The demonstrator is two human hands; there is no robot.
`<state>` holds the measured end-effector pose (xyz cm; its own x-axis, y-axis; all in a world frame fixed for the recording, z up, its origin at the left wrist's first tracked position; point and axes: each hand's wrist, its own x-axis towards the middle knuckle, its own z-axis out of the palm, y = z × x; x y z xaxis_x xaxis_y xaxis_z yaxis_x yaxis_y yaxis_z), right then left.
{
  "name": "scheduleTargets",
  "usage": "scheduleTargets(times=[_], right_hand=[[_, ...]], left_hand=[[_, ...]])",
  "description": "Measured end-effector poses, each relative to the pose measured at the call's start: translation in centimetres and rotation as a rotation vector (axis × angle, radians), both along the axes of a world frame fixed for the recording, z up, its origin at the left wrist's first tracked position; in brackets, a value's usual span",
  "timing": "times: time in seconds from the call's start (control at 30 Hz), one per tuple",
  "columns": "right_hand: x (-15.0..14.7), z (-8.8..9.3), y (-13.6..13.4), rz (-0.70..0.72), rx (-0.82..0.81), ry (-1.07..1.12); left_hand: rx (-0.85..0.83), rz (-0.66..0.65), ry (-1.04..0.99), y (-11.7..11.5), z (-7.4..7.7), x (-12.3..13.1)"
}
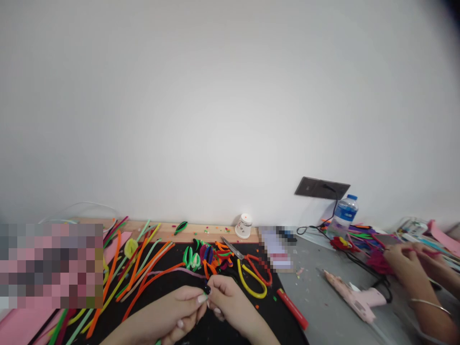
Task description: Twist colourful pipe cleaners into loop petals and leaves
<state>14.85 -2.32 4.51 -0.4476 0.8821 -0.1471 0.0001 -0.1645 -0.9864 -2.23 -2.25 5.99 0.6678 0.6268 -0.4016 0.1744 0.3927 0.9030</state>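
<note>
My left hand (185, 309) and my right hand (230, 302) meet over the black mat (283, 316), fingertips pinched together. Between them pokes the end of a dark, almost black pipe cleaner (207, 289); the rest of it is hidden by my fingers. Just beyond my hands, a lilac pipe cleaner (172, 271) and an orange pipe cleaner (143, 286) lie curved on the mat. Past these sits a pile of bent pipe-cleaner loops, green (194, 258) and orange (223, 253) among them. Scissors (251, 275) with yellow and red handles rest beyond my right hand.
Many straight pipe cleaners (115, 268) spread at left. A white paper cup (244, 225) stands upside down by the wall. To the right are a red stick-like tool (292, 307), a pink glue gun (354, 297), a water bottle (343, 215) and another person's hands (413, 263).
</note>
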Motion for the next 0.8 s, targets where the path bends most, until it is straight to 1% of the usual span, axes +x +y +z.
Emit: scheduleTargets(times=[0.17,0.3,0.37,0.5,0.57,0.67,0.8], right_hand=[[0.0,-0.3,0.1,0.011,-0.036,0.010],[0.0,-0.1,0.2,0.028,0.017,-0.048],[0.0,0.2,0.1,0.021,0.100,-0.123],[0.0,0.5,0.0,-0.045,0.359,-0.351],[0.0,0.5,0.0,-0.076,0.464,-0.441],[0.2,0.4,0.0,-0.104,0.552,-0.514],[0.5,0.5,0.2,-0.133,0.620,-0.546]], left_hand=[[0.033,-0.011,0.001,-0.1,0.1,0.0],[0.040,-0.021,0.010,0.1,-0.1,0.0],[0.038,-0.023,0.011,0.1,-0.3,0.0],[0.068,-0.010,0.012,0.0,-0.9,0.1],[0.085,-0.001,0.022,0.0,-1.0,0.1],[0.051,-0.017,0.059,0.0,-1.1,0.1],[-0.037,-0.051,0.079,0.2,-1.0,0.0]])
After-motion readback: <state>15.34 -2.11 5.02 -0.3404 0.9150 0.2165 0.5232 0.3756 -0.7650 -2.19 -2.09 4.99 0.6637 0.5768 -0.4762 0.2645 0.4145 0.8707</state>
